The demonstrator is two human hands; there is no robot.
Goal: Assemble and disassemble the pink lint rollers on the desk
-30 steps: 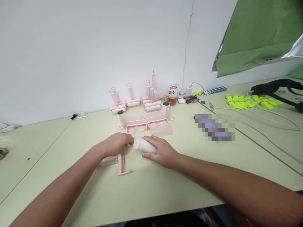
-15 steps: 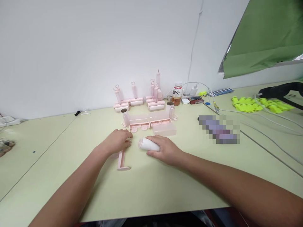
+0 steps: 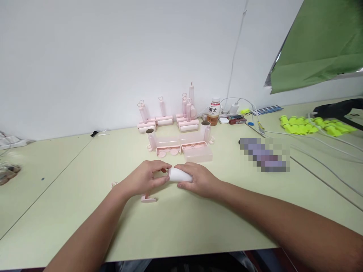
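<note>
My right hand (image 3: 198,179) grips a white roll (image 3: 178,175) lying sideways just above the pale green table (image 3: 181,226). My left hand (image 3: 147,176) meets the roll's left end, its fingers pinched on a small pink part there. Under the left hand a pink lint roller frame (image 3: 147,197) rests on the table, mostly hidden by the hand and wrist. A tip of its handle (image 3: 114,184) shows left of the wrist.
Behind the hands lie open pink trays (image 3: 184,149) with caps and two upright rolls. Finished pink lint rollers (image 3: 167,119) stand by the wall, beside a drink bottle (image 3: 214,111). White cables (image 3: 312,151) and yellow-green parts (image 3: 309,124) cover the right side.
My left hand left the pink frame's top and moved right to the roll's end, bringing a small pink part. The roll shifted little. The camera drifted left.
</note>
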